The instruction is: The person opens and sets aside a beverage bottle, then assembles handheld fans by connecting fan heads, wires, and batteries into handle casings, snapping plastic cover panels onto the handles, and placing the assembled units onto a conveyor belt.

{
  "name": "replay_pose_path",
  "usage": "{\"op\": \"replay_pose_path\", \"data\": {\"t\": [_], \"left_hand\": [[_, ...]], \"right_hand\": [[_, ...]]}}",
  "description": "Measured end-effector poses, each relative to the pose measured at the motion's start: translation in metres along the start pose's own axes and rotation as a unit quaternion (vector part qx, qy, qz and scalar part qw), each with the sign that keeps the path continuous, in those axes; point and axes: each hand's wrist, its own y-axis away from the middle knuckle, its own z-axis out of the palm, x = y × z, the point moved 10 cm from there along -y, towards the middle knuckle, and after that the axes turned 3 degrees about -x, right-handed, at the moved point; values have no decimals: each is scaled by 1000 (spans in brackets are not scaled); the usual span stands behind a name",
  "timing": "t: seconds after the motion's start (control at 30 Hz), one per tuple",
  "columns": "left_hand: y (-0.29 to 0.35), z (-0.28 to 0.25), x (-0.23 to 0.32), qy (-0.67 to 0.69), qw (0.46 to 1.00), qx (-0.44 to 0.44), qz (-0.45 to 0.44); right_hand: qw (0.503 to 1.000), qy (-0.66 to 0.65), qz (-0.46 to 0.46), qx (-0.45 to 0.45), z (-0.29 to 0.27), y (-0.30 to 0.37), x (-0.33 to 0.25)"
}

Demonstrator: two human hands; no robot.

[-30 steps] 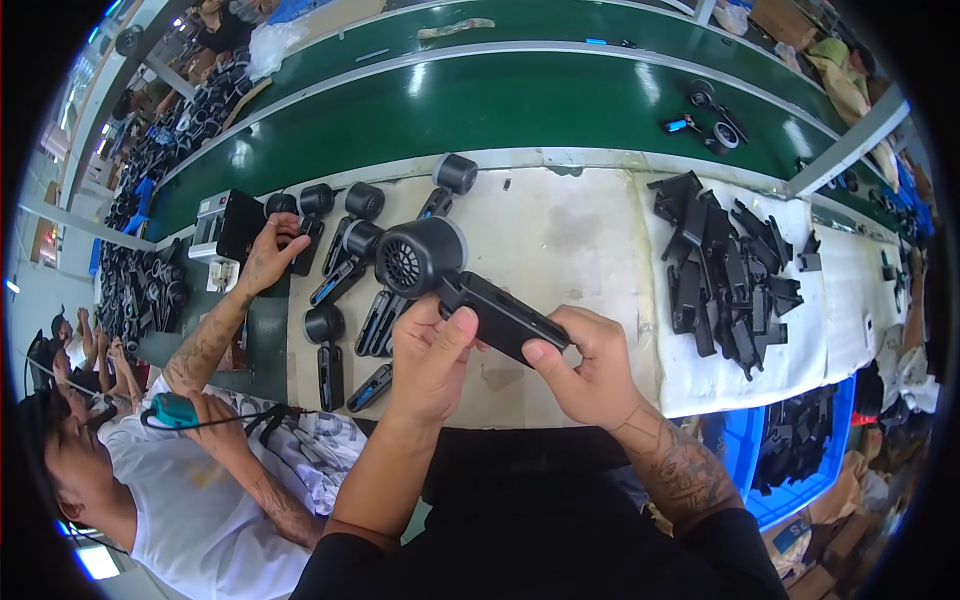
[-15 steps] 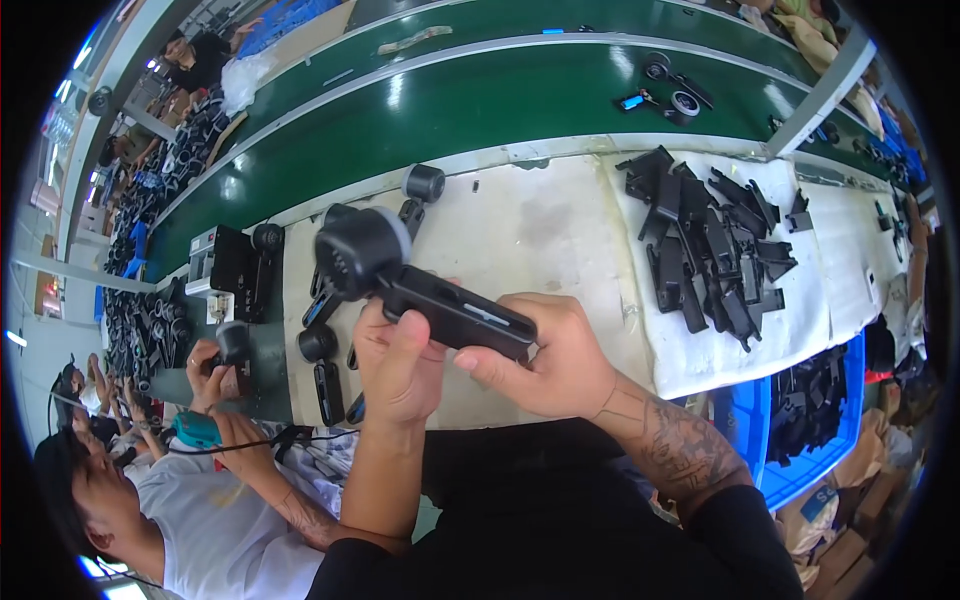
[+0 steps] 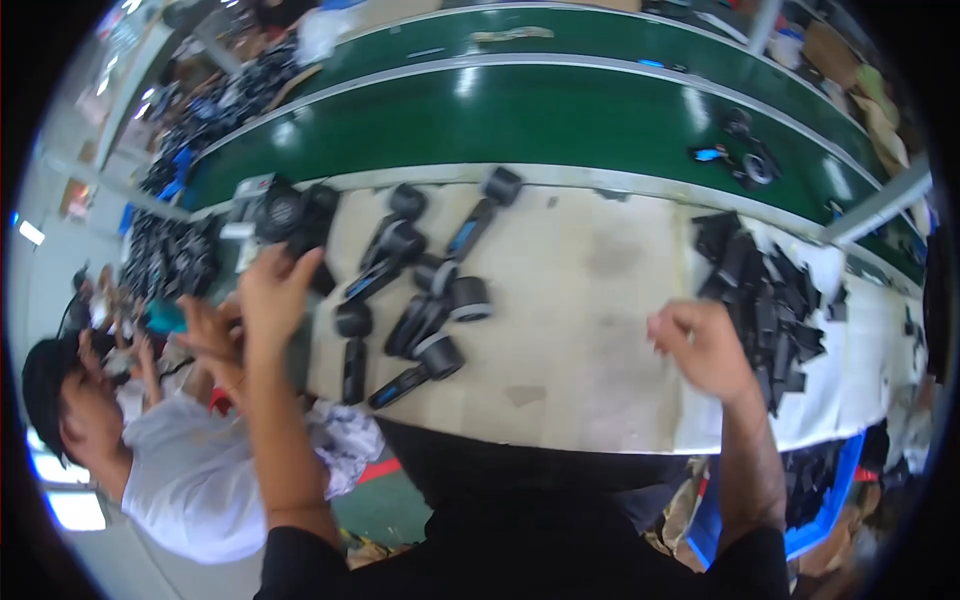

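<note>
My left hand (image 3: 275,300) is raised at the left end of the table, thumb and fingers apart, beside black round-headed devices (image 3: 285,210). It looks empty, though slightly blurred. My right hand (image 3: 705,350) hovers over the right side of the pale work mat (image 3: 580,330), its fingers curled in with nothing visible in them. Just right of it lies a heap of black plastic parts (image 3: 750,290). Between my hands, several black devices with round heads and straight handles lie on the mat, one (image 3: 465,300) with a light ring on its head.
A green conveyor belt (image 3: 560,120) runs behind the mat, carrying a few loose parts (image 3: 745,155) at the right. Close on my left sits a co-worker in a white shirt (image 3: 190,480), with a hand (image 3: 210,335) near mine. A blue crate (image 3: 845,490) of black parts stands below right.
The device I held in both hands has been let go and is among those on the mat. My left hand has moved left, my right hand right toward the heap. The view has shifted.
</note>
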Motion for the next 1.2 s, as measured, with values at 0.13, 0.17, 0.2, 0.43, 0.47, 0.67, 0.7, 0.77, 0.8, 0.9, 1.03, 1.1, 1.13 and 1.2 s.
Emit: {"op": "replay_pose_path", "data": {"t": [0.13,0.17,0.2,0.43,0.47,0.67,0.7,0.77,0.8,0.9,1.03,1.1,1.13,1.2], "left_hand": [[-32,3,-66,-123,990,-27,56],[-44,24,-59,-155,982,-96,41],[-54,36,-68,-202,971,-124,42],[-67,91,-72,-147,977,-116,99],[-67,94,-67,-147,976,-122,102],[-67,100,-91,-72,981,-183,2],[-68,99,-91,-73,980,-184,4],[-69,82,-90,-150,979,-140,9],[-65,66,-65,-141,985,-99,-2],[-35,53,11,173,985,-25,2],[37,136,160,475,851,-202,101],[85,199,224,667,637,-380,-78],[103,214,251,696,539,-460,-118],[130,216,276,730,403,-533,-142]], "right_hand": [[985,98,67,122,-116,-67,57],[962,198,54,182,-159,-79,67],[947,222,32,232,-191,-93,72],[878,404,89,241,-287,-165,159],[878,403,95,241,-285,-167,164],[911,323,7,256,-248,-153,117],[911,322,9,257,-242,-141,99],[958,189,-50,211,-217,-118,51],[958,197,-83,193,-201,-106,26],[968,135,-156,141,-150,-71,-38],[987,-78,-141,17,-83,-41,-57],[975,-183,-121,-26,-56,-29,-62],[973,-195,-114,-47,-42,-26,-56],[966,-234,-80,-79,-21,-17,-51]]}}
